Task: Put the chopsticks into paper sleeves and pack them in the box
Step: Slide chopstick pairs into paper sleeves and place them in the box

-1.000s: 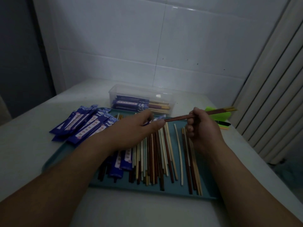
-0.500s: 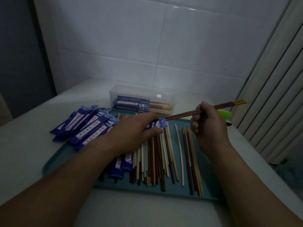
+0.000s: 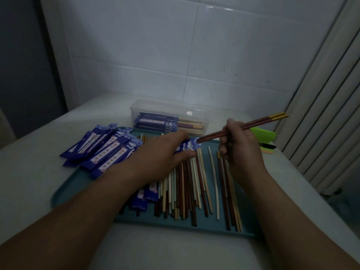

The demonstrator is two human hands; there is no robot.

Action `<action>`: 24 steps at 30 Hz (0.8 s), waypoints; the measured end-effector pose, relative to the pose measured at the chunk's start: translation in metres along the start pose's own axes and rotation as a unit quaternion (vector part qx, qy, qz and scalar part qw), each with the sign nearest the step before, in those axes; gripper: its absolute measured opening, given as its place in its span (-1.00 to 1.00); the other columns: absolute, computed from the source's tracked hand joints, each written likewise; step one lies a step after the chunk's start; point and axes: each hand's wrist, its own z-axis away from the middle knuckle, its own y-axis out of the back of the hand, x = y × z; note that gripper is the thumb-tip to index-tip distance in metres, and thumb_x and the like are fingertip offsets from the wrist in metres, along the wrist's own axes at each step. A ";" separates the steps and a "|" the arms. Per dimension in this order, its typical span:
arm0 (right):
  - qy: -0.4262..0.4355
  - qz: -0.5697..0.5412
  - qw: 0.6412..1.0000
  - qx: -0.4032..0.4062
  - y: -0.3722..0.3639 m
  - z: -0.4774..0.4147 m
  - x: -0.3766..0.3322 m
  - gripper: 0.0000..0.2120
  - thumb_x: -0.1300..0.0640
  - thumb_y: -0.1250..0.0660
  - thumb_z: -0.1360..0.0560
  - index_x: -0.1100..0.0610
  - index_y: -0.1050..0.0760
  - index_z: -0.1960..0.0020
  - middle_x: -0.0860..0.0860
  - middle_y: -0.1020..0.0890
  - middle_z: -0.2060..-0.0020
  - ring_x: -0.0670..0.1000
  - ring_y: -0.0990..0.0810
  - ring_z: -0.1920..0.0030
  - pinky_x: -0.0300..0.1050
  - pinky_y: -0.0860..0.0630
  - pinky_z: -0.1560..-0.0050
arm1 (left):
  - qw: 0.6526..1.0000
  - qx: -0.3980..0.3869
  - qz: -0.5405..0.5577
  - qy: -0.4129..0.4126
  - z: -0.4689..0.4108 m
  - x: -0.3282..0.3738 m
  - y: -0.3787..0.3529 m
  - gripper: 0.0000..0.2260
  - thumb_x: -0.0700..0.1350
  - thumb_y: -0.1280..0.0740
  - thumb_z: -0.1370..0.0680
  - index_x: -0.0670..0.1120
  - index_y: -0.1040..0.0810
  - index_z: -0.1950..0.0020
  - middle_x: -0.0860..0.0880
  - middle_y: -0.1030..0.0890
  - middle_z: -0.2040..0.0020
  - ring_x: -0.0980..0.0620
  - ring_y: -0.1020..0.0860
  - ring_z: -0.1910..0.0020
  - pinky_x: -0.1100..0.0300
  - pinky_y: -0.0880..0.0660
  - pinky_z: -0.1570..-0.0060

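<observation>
**Chopstick tips at the sleeve mouth**

Centre of frame: left hand [image 3: 165, 152] pinches a blue sleeve [image 3: 190, 146] between thumb and fingers, open end facing right. Right hand [image 3: 239, 147], fingers curled, grips a dark red pair [image 3: 259, 122] mid-shaft. The gold-capped ends angle to the upper right and the tips meet the sleeve mouth. Cannot tell how far in they sit.

Below the hands: teal tray [image 3: 81, 182] on the pale surface [image 3: 29, 172]. Loose chopsticks [image 3: 194, 182], pale and dark, lie roughly parallel on the tray.

Left of centre: sleeve pile [image 3: 105, 149], fanned across the tray's left edge and onto the surface.

Above centre: clear box [image 3: 167, 110] just beyond the tray, sleeved pairs [image 3: 155, 121] stacked inside.

Right edge: green object [image 3: 263, 133] on the surface.
</observation>
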 end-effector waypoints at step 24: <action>-0.102 -0.036 0.991 0.080 -0.002 -0.003 0.003 -0.70 -0.13 -0.27 -0.65 0.09 -0.48 0.06 -0.02 -0.48 0.45 -0.05 -0.40 0.53 -0.23 -0.27 0.54 | 0.997 0.006 -0.077 0.007 -0.001 -0.006 0.001 -0.79 0.18 -0.22 -0.67 0.12 -0.43 -0.23 0.05 -0.57 -0.12 0.00 -0.55 -0.05 0.06 -0.45 0.07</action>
